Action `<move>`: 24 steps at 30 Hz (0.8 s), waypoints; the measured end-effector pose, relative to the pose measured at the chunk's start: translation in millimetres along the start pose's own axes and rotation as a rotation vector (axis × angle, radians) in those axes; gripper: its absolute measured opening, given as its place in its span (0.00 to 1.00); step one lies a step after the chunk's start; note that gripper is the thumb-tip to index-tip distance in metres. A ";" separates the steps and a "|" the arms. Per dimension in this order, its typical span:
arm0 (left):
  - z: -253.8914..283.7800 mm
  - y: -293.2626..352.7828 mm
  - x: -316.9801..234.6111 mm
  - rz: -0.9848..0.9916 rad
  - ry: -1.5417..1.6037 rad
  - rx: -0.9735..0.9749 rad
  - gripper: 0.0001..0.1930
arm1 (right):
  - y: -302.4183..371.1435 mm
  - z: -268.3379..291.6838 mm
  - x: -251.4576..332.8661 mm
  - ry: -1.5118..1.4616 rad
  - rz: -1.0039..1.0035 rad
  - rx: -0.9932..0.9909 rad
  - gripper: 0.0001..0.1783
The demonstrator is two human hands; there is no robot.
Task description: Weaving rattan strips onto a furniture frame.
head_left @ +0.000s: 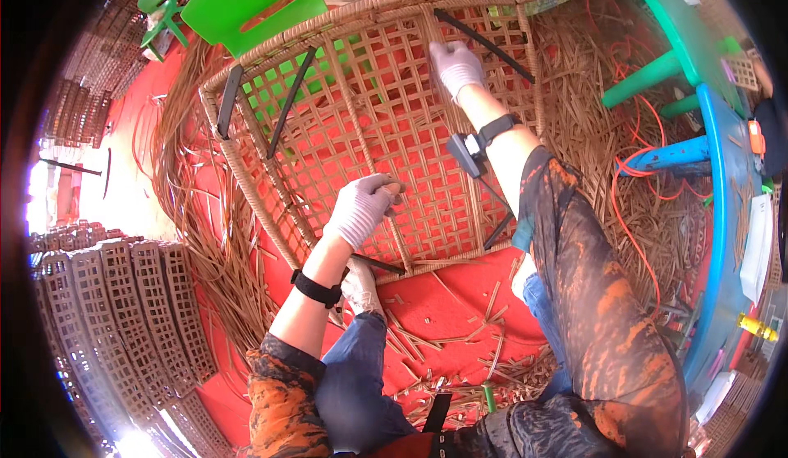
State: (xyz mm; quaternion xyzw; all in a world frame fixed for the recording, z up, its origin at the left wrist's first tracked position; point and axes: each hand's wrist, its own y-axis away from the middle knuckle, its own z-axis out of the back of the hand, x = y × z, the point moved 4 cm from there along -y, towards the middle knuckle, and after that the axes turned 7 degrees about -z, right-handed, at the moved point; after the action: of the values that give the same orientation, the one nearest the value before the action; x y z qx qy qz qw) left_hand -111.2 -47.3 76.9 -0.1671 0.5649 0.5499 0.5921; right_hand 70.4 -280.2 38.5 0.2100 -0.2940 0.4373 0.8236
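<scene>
A large woven rattan frame (pixel 361 130) with an open lattice and a thick wrapped rim lies before me, dark flat legs or braces (pixel 291 101) fixed near its corners. My left hand (pixel 364 208), in a whitish glove, is over the lower middle of the lattice, its fingers curled together; what they pinch, if anything, is too small to make out. Farther off, my right hand (pixel 457 67), gloved too, rests by the upper right part of the lattice beside a woven band. Its fingers are bent inward and closed, and their tips are partly hidden.
Long loose rattan strips (pixel 217 236) lie left of the frame, more to its right. Stacked woven panels (pixel 123 302) stand at lower left. A green plastic chair (pixel 254 6) sits beyond. Blue (pixel 718 212) and green stools and an orange hose (pixel 628 236) are on the right.
</scene>
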 end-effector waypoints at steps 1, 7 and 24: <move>2.3 -2.1 4.5 0.025 0.025 -0.001 0.13 | -6.5 -3.3 -2.4 -0.126 -0.051 0.061 0.28; 7.2 -5.4 6.3 0.009 0.029 -0.007 0.13 | -3.1 -12.2 -9.6 -0.509 -0.065 0.351 0.20; -0.1 -16.1 38.4 0.016 0.064 -0.027 0.12 | 3.3 -13.6 -28.2 -0.224 -0.142 0.333 0.26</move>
State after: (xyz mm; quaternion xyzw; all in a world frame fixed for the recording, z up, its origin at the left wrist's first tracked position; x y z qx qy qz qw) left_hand -107.0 -35.1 37.4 -0.1877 0.5774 0.5566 0.5671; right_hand 59.2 -287.2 9.9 0.4108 -0.2918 0.3945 0.7685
